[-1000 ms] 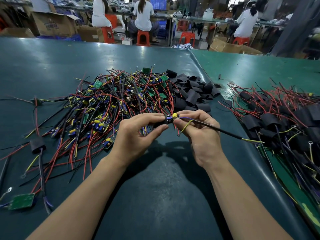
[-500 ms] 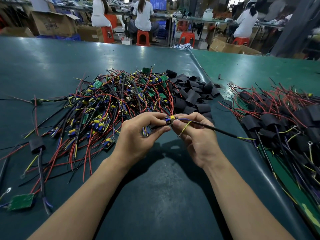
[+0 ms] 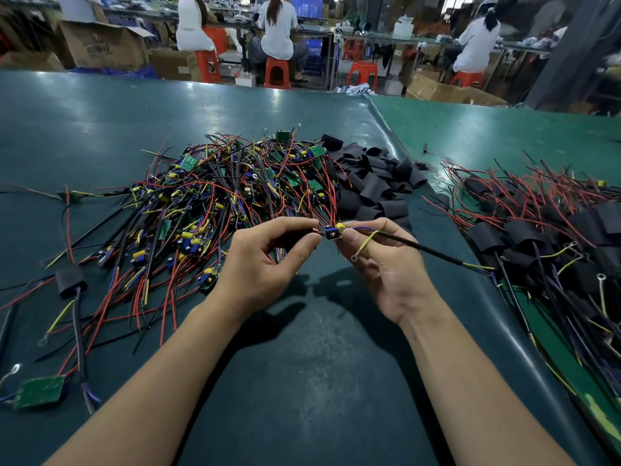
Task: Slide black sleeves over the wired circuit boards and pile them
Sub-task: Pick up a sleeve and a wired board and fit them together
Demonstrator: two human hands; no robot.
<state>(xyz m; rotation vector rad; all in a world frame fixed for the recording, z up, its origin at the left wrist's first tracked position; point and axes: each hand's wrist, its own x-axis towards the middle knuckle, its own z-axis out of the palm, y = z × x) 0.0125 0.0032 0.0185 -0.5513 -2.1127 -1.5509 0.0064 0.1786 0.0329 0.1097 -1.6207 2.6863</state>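
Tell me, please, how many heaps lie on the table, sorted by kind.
Heap of unsleeved wired boards: 1
Heap of loose black sleeves: 1
Heap of sleeved boards: 1
Total: 3

Two bare forearms, left hand [image 3: 265,264], right hand [image 3: 386,267]; no sleeves, jewellery.

At your bench, a glossy, smooth dark-green mat [image 3: 302,381] throws back the overhead light. At twelve o'clock, matt black sleeves [image 3: 373,183] lie beside plastic-coated wires [image 3: 208,210]. At eleven, dull brown cardboard boxes [image 3: 100,45]; shiny orange plastic stools [image 3: 276,70] stand beyond.
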